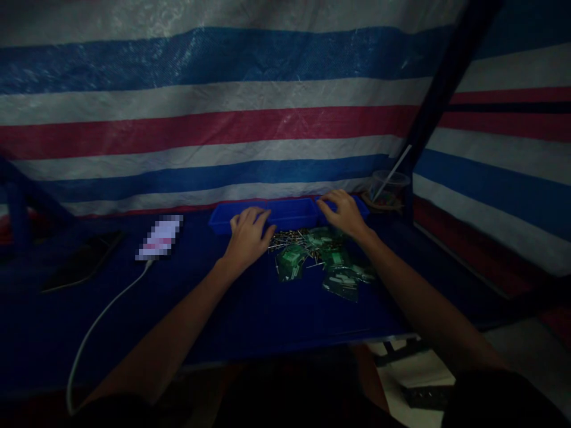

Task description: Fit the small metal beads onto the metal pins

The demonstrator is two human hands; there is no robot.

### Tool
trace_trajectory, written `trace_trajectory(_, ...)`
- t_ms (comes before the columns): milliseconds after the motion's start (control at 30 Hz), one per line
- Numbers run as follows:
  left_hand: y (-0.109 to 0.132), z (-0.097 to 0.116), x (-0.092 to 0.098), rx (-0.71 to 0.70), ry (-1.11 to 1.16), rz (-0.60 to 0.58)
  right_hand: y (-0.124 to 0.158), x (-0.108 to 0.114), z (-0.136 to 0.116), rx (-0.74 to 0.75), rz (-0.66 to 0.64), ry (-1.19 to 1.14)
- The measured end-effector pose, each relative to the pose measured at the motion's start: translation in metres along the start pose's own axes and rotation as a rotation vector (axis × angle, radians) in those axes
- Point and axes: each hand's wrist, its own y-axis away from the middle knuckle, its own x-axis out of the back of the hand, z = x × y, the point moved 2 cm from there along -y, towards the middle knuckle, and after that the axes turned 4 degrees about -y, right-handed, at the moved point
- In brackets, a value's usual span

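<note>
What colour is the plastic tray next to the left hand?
The tray is blue; it shows best in the head view, the only one here.

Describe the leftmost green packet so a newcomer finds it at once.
On the blue table, find the blue trays by the striped sheet. Before them lies a heap of thin metal pieces; at its near edge is the green packet. Among the packets, it's farthest left, nearest the left hand.

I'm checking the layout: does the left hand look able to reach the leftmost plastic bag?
Probably yes: the left hand is close by, and nothing seems to cover the leftmost plastic bag or block the way.
</note>
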Motion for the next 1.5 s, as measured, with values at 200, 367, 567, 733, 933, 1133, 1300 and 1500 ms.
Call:
trace_trajectory(200, 0.025, 0.047, 0.015, -0.167, 0.072, -0.232, 0.022, 0.009, -0.056, 0.183, -0.145, -0.055)
trace_trajectory(367, 0.022, 0.045, 0.008, -0.154, 0.000, -0.324, 0.027, -0.001, -0.072, 0.222, -0.178, -0.164)
trace_trajectory(567, 0.016, 0.020, 0.014, -0.016, 0.198, 0.048, 0.026, -0.006, -0.071, -0.195, -0.083, -0.559)
trace_trajectory(733, 0.016, 0.016, 0.021, -0.178, 0.434, 0.349, 0.030, -0.018, -0.082, -0.662, -0.203, -1.251)
trace_trajectory(933, 0.020, 0.021, 0.023, -0.246, 0.399, 0.401, 0.032, -0.023, -0.081, -0.672, -0.186, -1.479)
trace_trajectory(1133, 0.016, 0.011, 0.020, -0.015, 0.668, 0.169, 0.031, -0.020, -0.076, -0.208, -0.011, -1.002)
trace_trajectory(1300, 0.013, 0.011, 0.007, 0.350, 1.428, -0.138, 0.041, -0.007, -0.087, 0.339, 0.079, -0.399)
trace_trajectory(1500, 0.016, 0.007, 0.013, 0.157, 0.986, 0.204, 0.043, -0.013, -0.095, 0.098, 0.091, -0.352)
